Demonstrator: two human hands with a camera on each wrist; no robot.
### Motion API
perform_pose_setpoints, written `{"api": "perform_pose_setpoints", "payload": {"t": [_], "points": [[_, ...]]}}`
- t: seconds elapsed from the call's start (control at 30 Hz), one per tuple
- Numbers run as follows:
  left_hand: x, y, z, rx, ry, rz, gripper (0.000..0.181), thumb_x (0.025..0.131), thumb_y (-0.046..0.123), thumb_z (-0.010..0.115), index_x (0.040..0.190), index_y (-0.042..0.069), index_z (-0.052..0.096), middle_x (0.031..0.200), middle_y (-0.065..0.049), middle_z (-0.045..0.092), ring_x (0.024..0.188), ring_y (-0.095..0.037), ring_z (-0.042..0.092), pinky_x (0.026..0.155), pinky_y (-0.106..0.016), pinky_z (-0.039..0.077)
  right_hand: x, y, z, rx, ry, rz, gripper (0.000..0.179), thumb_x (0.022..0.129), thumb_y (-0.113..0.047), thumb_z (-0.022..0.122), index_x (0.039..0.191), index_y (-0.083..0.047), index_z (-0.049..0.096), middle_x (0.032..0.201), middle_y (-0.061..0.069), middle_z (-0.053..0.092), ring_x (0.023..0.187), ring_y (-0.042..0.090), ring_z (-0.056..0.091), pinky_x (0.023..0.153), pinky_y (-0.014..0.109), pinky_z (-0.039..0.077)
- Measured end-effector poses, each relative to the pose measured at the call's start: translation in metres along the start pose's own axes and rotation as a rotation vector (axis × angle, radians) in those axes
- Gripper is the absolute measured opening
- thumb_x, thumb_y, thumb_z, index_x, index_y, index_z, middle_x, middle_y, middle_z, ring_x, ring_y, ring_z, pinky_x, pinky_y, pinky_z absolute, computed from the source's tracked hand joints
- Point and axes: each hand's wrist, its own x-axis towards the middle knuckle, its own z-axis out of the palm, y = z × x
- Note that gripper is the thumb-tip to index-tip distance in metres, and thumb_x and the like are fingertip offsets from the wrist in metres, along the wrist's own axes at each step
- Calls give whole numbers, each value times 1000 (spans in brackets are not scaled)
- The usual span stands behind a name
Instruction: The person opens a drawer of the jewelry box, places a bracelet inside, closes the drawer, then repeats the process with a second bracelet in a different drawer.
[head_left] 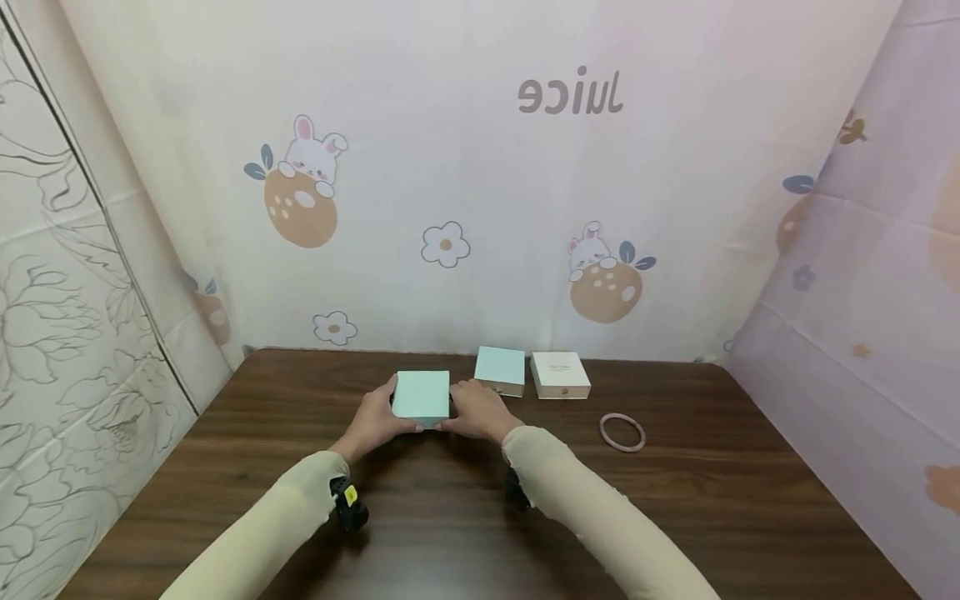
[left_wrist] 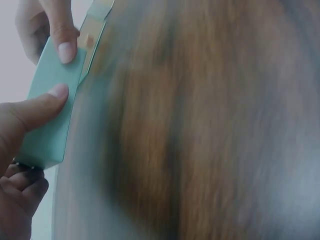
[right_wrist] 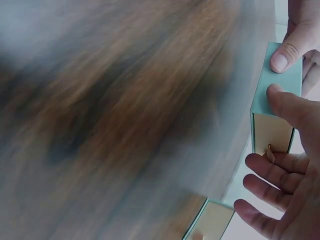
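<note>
Mint-green box (head_left: 422,398) is near the back of the tabletop (head_left: 435,533), just left of a second mint box (head_left: 500,368); can't tell if it's lifted. Left grip (head_left: 375,418) has one end pinched, right grip (head_left: 480,410) is holding the pull tab (right_wrist: 270,155) end.

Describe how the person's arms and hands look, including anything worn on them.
Both arms wear long, pale cream-yellow sleeves. The left hand and right hand are ungloved. At the left wrist sits a small black device with a yellow marking; a dark device shows partly at the right wrist.
</note>
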Motion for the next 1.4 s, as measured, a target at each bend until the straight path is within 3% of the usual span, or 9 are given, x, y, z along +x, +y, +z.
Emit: {"api": "perform_pose_setpoints", "payload": {"t": [0.17, 0.4, 0.53, 0.63, 1.0, 1.4], "points": [[-6, 13, 9, 8, 17, -8, 102, 69, 17, 87, 146, -8, 26, 130, -24, 52, 109, -31, 55, 88, -46, 44, -15, 7, -4, -8, 9, -12, 50, 83, -48, 70, 109, -6, 64, 101, 5, 62, 101, 23, 56, 87, 44, 45], [-15, 31, 24, 8, 18, 32, 100, 66, 18, 89, 143, -10, 31, 124, -22, 56, 105, -29, 57, 86, -45, 45, -38, 20, -6, 8, 20, -35, 51, 83, -48, 70, 112, -6, 65, 101, 4, 63, 103, 22, 58, 92, 40, 44], [-22, 39, 32, -7, 18, 67, 98, 65, 17, 89, 141, -10, 34, 120, -20, 58, 102, -29, 58, 84, -44, 46, -52, 25, -6, 26, 32, -50, 51, 82, -46, 72, 111, -5, 65, 97, 4, 62, 92, 20, 58, 81, 36, 48], [-27, 43, 37, -16, 14, 84, 97, 66, 17, 89, 141, -11, 33, 119, -21, 58, 101, -29, 58, 83, -44, 47, -62, 28, -6, 32, 35, -52, 50, 82, -46, 72, 109, -5, 65, 95, 3, 61, 88, 18, 56, 65, 32, 45], [-46, 59, 52, -11, 3, 87, 93, 64, 18, 90, 137, -10, 37, 114, -18, 60, 97, -26, 58, 81, -42, 46, -92, 32, -5, 38, 47, -63, 45, 82, -45, 72, 107, -8, 66, 92, 0, 61, 84, 16, 50, 64, 31, 43], [-62, 62, 62, 33, -8, 85, 92, 65, 20, 89, 135, -11, 38, 111, -16, 59, 96, -26, 57, 79, -42, 47, -107, 34, 6, 35, 47, -87, 42, 81, -44, 73, 104, -8, 66, 89, 0, 60, 82, 14, 51, 66, 33, 45]]}}
